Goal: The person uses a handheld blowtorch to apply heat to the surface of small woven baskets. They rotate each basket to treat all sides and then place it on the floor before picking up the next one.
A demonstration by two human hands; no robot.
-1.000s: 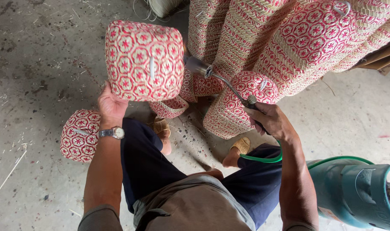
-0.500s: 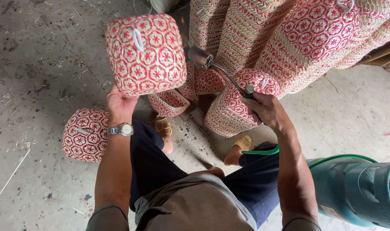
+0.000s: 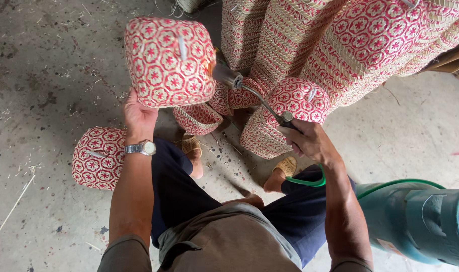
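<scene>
My left hand [image 3: 137,115] holds up a red-and-white woven basket [image 3: 169,60] from below, its patterned side facing me. My right hand [image 3: 307,141] grips the handle of a metal gas torch [image 3: 249,93] whose nozzle points at the right edge of that basket, with a small flame at the tip. A green hose [image 3: 310,180] runs from the torch down past my right knee. A watch sits on my left wrist.
Stacks of woven red-and-white baskets [image 3: 340,45] stand ahead and to the right. Another basket [image 3: 96,157] lies on the concrete floor at my left. A teal gas cylinder [image 3: 415,221] stands at my right. Straw bits litter the floor.
My left hand has turned and raised the basket slightly to the right. The torch nozzle now sits closer to the basket's right edge.
</scene>
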